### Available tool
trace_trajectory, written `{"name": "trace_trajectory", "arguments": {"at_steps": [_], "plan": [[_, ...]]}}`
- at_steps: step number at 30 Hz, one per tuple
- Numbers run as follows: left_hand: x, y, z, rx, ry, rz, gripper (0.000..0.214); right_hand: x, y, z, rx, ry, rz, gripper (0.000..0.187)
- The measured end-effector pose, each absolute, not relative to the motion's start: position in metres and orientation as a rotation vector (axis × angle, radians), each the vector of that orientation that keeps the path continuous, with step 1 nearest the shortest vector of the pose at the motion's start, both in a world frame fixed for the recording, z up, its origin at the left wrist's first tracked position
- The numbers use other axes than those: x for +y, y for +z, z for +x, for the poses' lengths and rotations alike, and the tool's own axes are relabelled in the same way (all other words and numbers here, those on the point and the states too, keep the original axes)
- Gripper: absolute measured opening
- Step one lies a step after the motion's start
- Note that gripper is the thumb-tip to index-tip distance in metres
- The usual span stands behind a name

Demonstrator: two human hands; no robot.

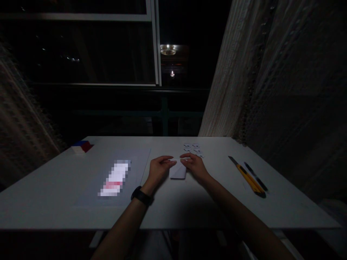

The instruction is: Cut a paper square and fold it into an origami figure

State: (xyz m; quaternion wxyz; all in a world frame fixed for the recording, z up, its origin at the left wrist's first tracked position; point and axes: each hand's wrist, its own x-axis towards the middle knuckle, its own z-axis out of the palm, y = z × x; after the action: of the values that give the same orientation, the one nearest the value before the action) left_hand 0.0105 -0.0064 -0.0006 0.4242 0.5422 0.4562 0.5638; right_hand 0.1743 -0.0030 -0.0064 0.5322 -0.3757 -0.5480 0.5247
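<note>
A small white folded paper lies on the white table in front of me. My left hand, with a black watch on its wrist, pinches the paper's upper left edge with curled fingers. My right hand presses on the paper's upper right edge, fingers bent together. Both hands meet at the top of the paper. The room is dim.
Several small paper pieces lie just beyond my hands. A yellow utility knife and a black pen lie to the right. A large sheet with a pixelated patch lies left; a red and blue block sits far left. Window and curtains behind.
</note>
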Motion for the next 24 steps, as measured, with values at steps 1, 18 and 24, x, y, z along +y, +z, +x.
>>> {"name": "trace_trajectory", "arguments": {"at_steps": [1, 18, 24], "plan": [[-0.0068, 0.0, 0.0102, 1.145, 1.412, 1.361, 0.037, -0.0029, -0.0066, 0.1744, -1.308, 1.272, -0.889, 0.036], [-0.0124, 0.0042, 0.0129, 1.183, 1.38, 1.397, 0.035, 0.0005, -0.01, 0.1726, -1.336, 1.192, -1.012, 0.028], [-0.0144, 0.006, 0.0135, 1.16, 1.356, 1.344, 0.037, 0.0009, -0.0106, 0.174, -1.298, 1.231, -1.0, 0.027]]}}
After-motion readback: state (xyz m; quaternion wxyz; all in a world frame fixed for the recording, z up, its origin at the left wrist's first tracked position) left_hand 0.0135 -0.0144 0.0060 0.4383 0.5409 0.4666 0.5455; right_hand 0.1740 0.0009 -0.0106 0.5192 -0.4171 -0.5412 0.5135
